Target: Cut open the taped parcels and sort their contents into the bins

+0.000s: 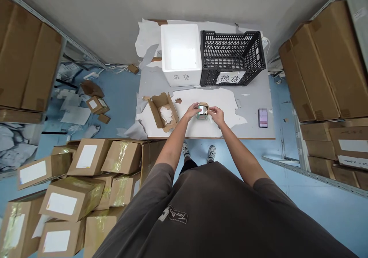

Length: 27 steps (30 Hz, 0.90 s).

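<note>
A small box (202,115) with greenish sides and a brown upper flap is held over the white paper near the front of the table. It looks open at the top, and something white and dark shows inside, too small to name. My left hand (193,110) grips its left side, the thumb over the near edge. At the right edge, the fingers of my right hand (216,114) are closed on the box's rim. Left of my hands stands an open cardboard box (153,114) with crumpled white paper (166,115) inside.
Behind my hands stand a white foam bin (181,78) and a black plastic crate (208,76), both with handwritten labels. A phone (262,118) lies at the table's right. Taped cartons (123,154) are piled on the left, and stacked boxes (339,58) fill the right shelf.
</note>
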{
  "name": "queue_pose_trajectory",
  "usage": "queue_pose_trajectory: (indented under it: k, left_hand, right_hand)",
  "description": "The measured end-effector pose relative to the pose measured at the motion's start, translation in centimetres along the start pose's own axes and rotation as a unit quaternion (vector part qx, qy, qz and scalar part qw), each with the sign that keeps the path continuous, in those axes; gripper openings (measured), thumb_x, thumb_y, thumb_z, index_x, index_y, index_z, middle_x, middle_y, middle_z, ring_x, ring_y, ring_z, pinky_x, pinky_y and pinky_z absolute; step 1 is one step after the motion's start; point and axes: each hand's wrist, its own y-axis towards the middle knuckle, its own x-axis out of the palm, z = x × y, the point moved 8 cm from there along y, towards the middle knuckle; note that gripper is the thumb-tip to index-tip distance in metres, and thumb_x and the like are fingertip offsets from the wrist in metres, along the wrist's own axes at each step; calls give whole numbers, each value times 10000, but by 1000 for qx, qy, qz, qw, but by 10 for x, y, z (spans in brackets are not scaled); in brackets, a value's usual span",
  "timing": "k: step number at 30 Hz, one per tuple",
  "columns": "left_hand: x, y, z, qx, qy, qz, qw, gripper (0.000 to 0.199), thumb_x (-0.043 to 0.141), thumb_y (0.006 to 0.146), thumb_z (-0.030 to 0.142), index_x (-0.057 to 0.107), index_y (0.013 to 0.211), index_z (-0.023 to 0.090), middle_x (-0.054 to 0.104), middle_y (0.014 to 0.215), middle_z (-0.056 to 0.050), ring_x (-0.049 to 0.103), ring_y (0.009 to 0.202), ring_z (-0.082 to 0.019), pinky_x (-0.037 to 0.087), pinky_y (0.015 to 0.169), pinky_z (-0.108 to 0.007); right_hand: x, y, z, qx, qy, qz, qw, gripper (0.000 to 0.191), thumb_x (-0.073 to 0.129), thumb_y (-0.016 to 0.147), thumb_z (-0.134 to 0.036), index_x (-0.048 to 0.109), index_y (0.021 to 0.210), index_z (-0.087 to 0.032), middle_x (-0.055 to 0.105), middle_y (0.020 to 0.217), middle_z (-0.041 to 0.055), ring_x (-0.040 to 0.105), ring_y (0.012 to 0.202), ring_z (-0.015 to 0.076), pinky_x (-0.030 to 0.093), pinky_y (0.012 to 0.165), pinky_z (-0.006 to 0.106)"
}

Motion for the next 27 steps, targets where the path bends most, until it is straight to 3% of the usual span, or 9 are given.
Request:
queue_pose_trajectory:
  k: [3,6,8,11,13,15,17,22,27]
  left_hand:
    - [-5,2,-2,9,-66,19,998,977,848,696,244,553,1624,165,758,1386,-169,712,1266,-297,561,1119,-494]
    - [-9,-2,-1,41,-119,36,991,998,824,689,215,547,1647,195,781,1351,-132,718,1273,-307,541,1146,-489]
    - [-12,-6,1,63,-120,39,990,854,797,701,210,653,1543,188,795,1326,-126,708,1307,-310,523,1171,-476]
    - [-15,-11,6,103,-66,28,992,445,773,741,223,821,1181,174,808,1293,-137,699,1330,-314,496,1210,-464]
    - [-15,-13,12,127,-21,23,991,227,753,767,220,826,979,186,803,1296,-140,704,1316,-310,490,1221,-472]
    - [-16,-13,16,140,15,18,990,143,719,784,200,805,898,197,784,1338,-144,698,1326,-303,505,1208,-482]
    - [-15,-15,20,143,46,5,989,163,691,795,182,800,915,200,745,1431,-154,667,1384,-308,523,1191,-490]
    - [-8,-29,20,143,101,-56,983,362,743,800,204,783,1160,221,599,1652,-163,526,1578,-343,517,1205,-519]
    - [-8,-34,16,144,170,-49,974,328,827,844,303,774,1161,235,544,1708,-168,528,1582,-347,519,1211,-534]
  right_hand:
    - [12,-4,-7,-85,-102,-51,990,409,810,879,-509,814,1190,-244,750,1420,137,704,1315,336,585,1146,517]
    - [24,-4,-1,-123,-148,-87,977,449,834,886,-490,834,1269,-256,703,1493,138,661,1397,365,543,1211,570]
    - [25,-1,5,-121,-117,-76,983,455,810,902,-495,826,1277,-239,713,1465,150,675,1375,356,555,1203,562]
    - [18,3,15,-103,-28,-47,993,486,774,901,-531,792,1288,-238,716,1455,153,693,1338,332,609,1138,524]
    - [10,2,17,-92,15,-34,995,559,770,887,-560,736,1362,-268,680,1528,136,683,1345,324,653,1058,511]
    - [3,0,13,-98,23,-29,995,623,787,871,-573,681,1420,-298,635,1604,118,654,1387,329,667,1021,518]
    - [1,-1,4,-126,4,-43,991,585,796,879,-549,681,1401,-311,618,1632,107,618,1443,337,652,1050,545]
    - [8,3,-11,-181,-66,-85,977,246,727,964,-405,780,1178,-296,657,1585,116,613,1476,352,597,1129,591]
    - [14,8,-8,-205,-110,-87,969,214,739,929,-273,815,1128,-286,647,1588,111,631,1458,364,529,1220,611]
